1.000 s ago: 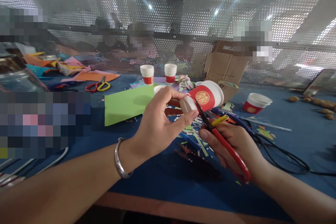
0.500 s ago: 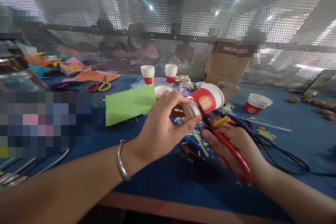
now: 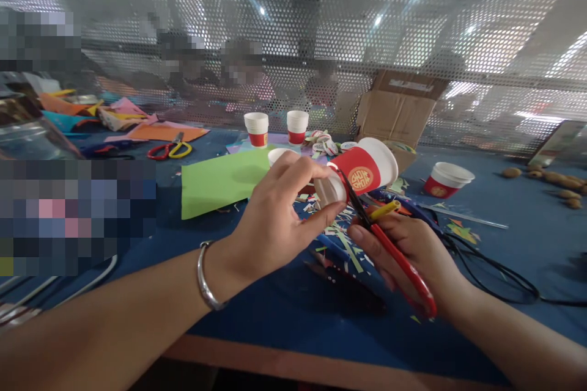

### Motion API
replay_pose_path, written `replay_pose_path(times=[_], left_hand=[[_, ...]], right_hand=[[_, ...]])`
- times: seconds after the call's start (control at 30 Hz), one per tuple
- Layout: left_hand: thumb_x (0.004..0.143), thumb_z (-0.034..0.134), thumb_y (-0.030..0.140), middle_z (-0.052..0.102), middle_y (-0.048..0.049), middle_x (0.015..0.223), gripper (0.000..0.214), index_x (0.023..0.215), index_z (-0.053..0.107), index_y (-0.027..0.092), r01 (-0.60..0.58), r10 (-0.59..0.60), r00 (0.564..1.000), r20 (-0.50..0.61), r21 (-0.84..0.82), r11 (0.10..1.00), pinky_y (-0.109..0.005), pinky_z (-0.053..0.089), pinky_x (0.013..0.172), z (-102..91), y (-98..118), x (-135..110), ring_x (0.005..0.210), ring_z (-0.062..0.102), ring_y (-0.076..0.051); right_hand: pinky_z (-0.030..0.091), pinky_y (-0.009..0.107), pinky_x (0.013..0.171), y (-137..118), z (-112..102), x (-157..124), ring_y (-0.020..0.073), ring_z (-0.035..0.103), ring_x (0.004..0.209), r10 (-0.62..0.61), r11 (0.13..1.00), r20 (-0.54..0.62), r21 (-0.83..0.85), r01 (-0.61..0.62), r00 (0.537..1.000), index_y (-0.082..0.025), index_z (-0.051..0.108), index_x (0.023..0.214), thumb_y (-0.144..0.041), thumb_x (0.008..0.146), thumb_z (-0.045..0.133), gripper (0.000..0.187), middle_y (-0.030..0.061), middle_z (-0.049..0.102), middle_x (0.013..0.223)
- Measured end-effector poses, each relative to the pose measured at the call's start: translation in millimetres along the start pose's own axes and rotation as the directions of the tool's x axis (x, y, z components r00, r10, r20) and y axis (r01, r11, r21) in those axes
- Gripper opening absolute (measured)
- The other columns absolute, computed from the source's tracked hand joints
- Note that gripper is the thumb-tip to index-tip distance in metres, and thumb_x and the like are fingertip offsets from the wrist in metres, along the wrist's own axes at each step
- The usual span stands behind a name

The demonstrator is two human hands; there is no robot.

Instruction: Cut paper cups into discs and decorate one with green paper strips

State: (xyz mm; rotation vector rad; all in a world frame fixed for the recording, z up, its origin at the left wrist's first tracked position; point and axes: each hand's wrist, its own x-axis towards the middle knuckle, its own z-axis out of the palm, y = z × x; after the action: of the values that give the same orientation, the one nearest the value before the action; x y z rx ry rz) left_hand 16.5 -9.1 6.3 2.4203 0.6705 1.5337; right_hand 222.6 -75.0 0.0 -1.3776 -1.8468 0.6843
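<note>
My left hand [image 3: 270, 214] is closed around the bottom end of a red and white paper cup [image 3: 363, 172], which is tilted on its side, mouth toward the upper right. Between thumb and fingers shows the cup's white bottom part, partly parted from the red wall. In my right hand [image 3: 424, 250] is a pair of scissors [image 3: 406, 272] with red and yellow handles. Their dark blades lie at the cup's lower edge, by the gap; how far they are apart is hard to see. Below them, paper scraps [image 3: 351, 244] cover the blue table [image 3: 284, 305].
Two cup stacks [image 3: 257, 128] stand behind a green sheet [image 3: 224, 183]. Another cup [image 3: 447, 180] is at right, near black cables [image 3: 495, 272]. Farther left lie a second pair of scissors [image 3: 172, 148] and coloured paper [image 3: 160, 131]. A cardboard box [image 3: 394, 113] stands before the perforated screen.
The cup's mouth end has shifted slightly right and up, and its bottom part is turned a little within my left fingers. The scissors stay at the cup's lower edge.
</note>
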Motion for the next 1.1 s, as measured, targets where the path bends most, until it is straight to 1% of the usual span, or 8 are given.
replay_pose_path(times=[0.07, 0.2, 0.3, 0.43, 0.53, 0.7, 0.9, 1.1], left_hand=[[0.085, 0.076, 0.02, 0.064, -0.0107, 0.112, 0.03, 0.112, 0.063, 0.017, -0.042, 0.043, 0.999, -0.005, 0.055, 0.998, -0.048, 0.061, 0.095, -2.1, 1, 2, 0.11, 0.062, -0.024], [0.085, 0.075, 0.018, 0.065, -0.0099, 0.113, 0.028, 0.11, 0.062, 0.018, -0.083, 0.086, 0.996, -0.015, 0.124, 0.989, -0.044, 0.062, 0.091, -3.3, 1, 3, 0.11, 0.063, -0.023], [0.086, 0.075, 0.017, 0.065, -0.0098, 0.114, 0.028, 0.111, 0.062, 0.018, -0.104, 0.108, 0.994, -0.015, 0.171, 0.98, -0.04, 0.063, 0.089, -3.4, 3, 3, 0.11, 0.064, -0.022], [0.087, 0.073, 0.016, 0.066, -0.0103, 0.112, 0.025, 0.109, 0.062, 0.016, -0.154, 0.162, 0.987, -0.014, 0.245, 0.957, -0.038, 0.06, 0.093, -5.2, 6, 4, 0.111, 0.065, -0.021], [0.087, 0.073, 0.015, 0.066, -0.0103, 0.111, 0.024, 0.109, 0.062, 0.016, -0.166, 0.174, 0.985, -0.011, 0.251, 0.954, -0.037, 0.059, 0.093, -6.0, 7, 5, 0.11, 0.065, -0.021], [0.088, 0.072, 0.014, 0.066, -0.0094, 0.113, 0.027, 0.112, 0.061, 0.017, -0.159, 0.159, 0.987, 0.017, 0.221, 0.962, -0.037, 0.059, 0.094, -4.6, 6, 4, 0.111, 0.064, -0.02], [0.087, 0.072, 0.016, 0.067, -0.0081, 0.114, 0.028, 0.112, 0.059, 0.021, -0.186, 0.187, 0.982, 0.019, 0.255, 0.949, -0.044, 0.056, 0.101, -5.4, 8, 4, 0.112, 0.065, -0.023], [0.088, 0.071, 0.016, 0.066, -0.0089, 0.116, 0.027, 0.112, 0.059, 0.021, -0.2, 0.195, 0.98, 0.043, 0.264, 0.944, -0.043, 0.055, 0.101, -5.4, 9, 3, 0.113, 0.065, -0.023]], right_hand=[[0.034, 0.024, 0.036, 1, 0, 0, 0.0106, 0.043, 0.035, -0.022, 1.0, 0.003, 0.003, 0.022, 1.0, -0.023, 0.052, 0.057, -0.061, 0.091, 0.062, 0.052, -0.0046, 0.046, 0.039], [0.032, 0.024, 0.035, -1, 1, -1, 0.0103, 0.042, 0.032, 0.038, 0.999, 0.003, 0.023, -0.038, 0.999, -0.022, 0.058, 0.067, -0.057, 0.092, 0.062, 0.043, -0.0056, 0.049, 0.04], [0.035, 0.025, 0.036, -5, 1, -2, 0.0122, 0.045, 0.034, 0.048, 0.999, -0.011, 0.026, -0.047, 0.999, -0.024, 0.054, 0.062, -0.057, 0.091, 0.065, 0.045, -0.0044, 0.049, 0.04], [0.037, 0.025, 0.037, -9, 0, -2, 0.0143, 0.049, 0.037, 0.056, 0.998, 0.003, 0.027, -0.056, 0.998, -0.025, 0.052, 0.058, -0.057, 0.089, 0.067, 0.047, -0.0038, 0.047, 0.039], [0.036, 0.024, 0.036, -7, 0, -2, 0.0119, 0.047, 0.035, 0.088, 0.995, 0.019, 0.043, -0.089, 0.996, -0.024, 0.052, 0.06, -0.054, 0.089, 0.068, 0.045, -0.0048, 0.05, 0.041], [0.035, 0.022, 0.033, -2, 2, -2, 0.0107, 0.047, 0.032, 0.106, 0.992, 0.018, 0.07, -0.107, 0.994, -0.02, 0.061, 0.073, -0.054, 0.089, 0.069, 0.038, -0.0063, 0.052, 0.041], [0.035, 0.023, 0.033, -3, 4, -1, 0.0116, 0.048, 0.032, 0.082, 0.996, -0.008, 0.049, -0.081, 0.997, -0.021, 0.059, 0.067, -0.057, 0.09, 0.066, 0.043, -0.0044, 0.052, 0.039], [0.033, 0.024, 0.034, -2, 6, -2, 0.0116, 0.044, 0.031, 0.062, 0.997, -0.043, -0.032, -0.063, 0.997, -0.022, 0.058, 0.067, -0.059, 0.09, 0.063, 0.044, -0.0048, 0.05, 0.038]])
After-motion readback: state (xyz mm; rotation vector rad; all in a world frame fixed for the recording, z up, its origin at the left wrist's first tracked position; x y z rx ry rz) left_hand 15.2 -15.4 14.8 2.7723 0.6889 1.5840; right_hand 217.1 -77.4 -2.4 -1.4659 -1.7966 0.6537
